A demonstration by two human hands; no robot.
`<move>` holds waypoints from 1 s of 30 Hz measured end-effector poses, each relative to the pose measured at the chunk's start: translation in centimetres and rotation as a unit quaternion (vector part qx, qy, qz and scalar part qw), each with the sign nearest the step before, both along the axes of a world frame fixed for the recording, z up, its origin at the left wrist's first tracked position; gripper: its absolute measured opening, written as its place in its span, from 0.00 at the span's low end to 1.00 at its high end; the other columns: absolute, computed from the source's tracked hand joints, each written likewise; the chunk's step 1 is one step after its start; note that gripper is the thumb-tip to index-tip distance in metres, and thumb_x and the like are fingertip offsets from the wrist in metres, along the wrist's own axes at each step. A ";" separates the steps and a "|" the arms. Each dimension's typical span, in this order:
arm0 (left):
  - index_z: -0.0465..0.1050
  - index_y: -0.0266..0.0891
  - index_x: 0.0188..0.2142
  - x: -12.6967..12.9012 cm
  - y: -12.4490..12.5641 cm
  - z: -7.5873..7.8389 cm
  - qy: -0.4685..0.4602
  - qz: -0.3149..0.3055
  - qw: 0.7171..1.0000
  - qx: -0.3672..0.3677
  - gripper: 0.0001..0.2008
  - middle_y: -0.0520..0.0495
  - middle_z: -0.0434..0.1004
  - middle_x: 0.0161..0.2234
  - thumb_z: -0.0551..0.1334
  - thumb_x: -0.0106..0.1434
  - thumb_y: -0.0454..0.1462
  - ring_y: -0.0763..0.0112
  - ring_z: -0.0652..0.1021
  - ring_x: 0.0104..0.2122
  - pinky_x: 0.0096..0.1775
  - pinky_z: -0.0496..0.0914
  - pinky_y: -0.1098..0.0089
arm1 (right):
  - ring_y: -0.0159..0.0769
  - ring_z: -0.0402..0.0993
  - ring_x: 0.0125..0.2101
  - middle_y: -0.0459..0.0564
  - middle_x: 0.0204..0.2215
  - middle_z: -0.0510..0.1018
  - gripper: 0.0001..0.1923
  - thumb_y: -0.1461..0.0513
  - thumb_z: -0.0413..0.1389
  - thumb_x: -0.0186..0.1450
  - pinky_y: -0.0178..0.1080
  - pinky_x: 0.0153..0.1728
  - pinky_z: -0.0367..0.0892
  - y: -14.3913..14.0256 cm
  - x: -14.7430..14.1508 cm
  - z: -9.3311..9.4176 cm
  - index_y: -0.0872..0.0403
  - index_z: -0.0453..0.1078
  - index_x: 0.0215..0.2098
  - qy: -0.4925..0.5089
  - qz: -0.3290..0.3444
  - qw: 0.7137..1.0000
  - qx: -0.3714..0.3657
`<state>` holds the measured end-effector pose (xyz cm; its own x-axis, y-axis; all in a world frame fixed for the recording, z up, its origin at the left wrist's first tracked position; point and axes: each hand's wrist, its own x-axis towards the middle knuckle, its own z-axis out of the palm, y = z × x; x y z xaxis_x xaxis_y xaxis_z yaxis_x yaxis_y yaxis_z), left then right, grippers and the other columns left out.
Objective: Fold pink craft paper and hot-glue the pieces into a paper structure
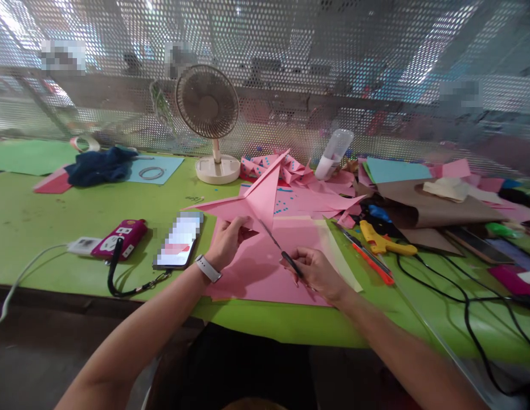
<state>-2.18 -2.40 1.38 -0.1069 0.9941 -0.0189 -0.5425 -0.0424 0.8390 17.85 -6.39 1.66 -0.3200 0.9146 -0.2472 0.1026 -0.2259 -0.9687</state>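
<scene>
My left hand (227,242) grips the lower part of a folded pink paper star (261,196), thumb on top, its long points spreading up and to the left. In my right hand (312,270) is a pair of scissors (293,263) with dark handles. The blades reach up and left to the star's lower edge, close by my left fingers. Whether they are cutting into the paper I cannot tell. Beneath both hands lies a pink paper sheet (265,279), with a pale yellow sheet (342,256) showing along its right side.
Left of the sheets are a phone (179,239) and a magenta power strip (123,239). A fan (208,108) stands behind. To the right lie a utility knife (370,259), a yellow glue gun (387,239), black cables (465,290) and brown paper (419,208). Pink scraps (329,196) and a bottle (334,154) sit farther back.
</scene>
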 end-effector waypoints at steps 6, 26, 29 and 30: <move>0.74 0.33 0.21 0.0 -0.2 0.0 -0.001 -0.017 1.000 0.004 0.09 0.53 0.69 0.22 0.69 0.49 0.37 0.77 0.71 0.25 0.36 0.77 0.65 | 0.21 0.51 0.11 0.40 0.12 0.70 0.24 0.48 0.69 0.47 0.30 0.13 0.43 0.1 0.2 -0.4 0.54 0.64 0.25 0.024 0.005 1.000 -0.008; 0.74 0.33 0.22 0.3 -0.4 0.0 0.007 -0.027 1.000 -0.011 0.10 0.52 0.72 0.21 0.70 0.47 0.38 0.75 0.74 0.24 0.35 0.75 0.67 | 0.20 0.50 0.10 0.41 0.12 0.70 0.24 0.46 0.67 0.49 0.30 0.11 0.42 0.1 0.2 -0.3 0.55 0.65 0.26 0.007 0.017 1.000 -0.002; 0.73 0.34 0.21 0.3 -0.3 0.0 0.013 -0.033 0.999 -0.005 0.11 0.52 0.71 0.21 0.70 0.48 0.39 0.75 0.74 0.24 0.36 0.75 0.66 | 0.20 0.50 0.10 0.40 0.12 0.70 0.25 0.46 0.68 0.47 0.29 0.12 0.41 0.1 0.2 -0.1 0.55 0.66 0.26 0.005 0.012 1.000 -0.006; 0.73 0.34 0.21 0.3 -0.2 0.0 0.016 -0.034 0.999 -0.004 0.11 0.52 0.71 0.21 0.70 0.48 0.39 0.74 0.74 0.25 0.36 0.75 0.66 | 0.20 0.50 0.10 0.40 0.11 0.69 0.25 0.46 0.68 0.47 0.29 0.12 0.41 0.1 0.2 -0.1 0.55 0.66 0.26 0.006 0.011 1.000 -0.009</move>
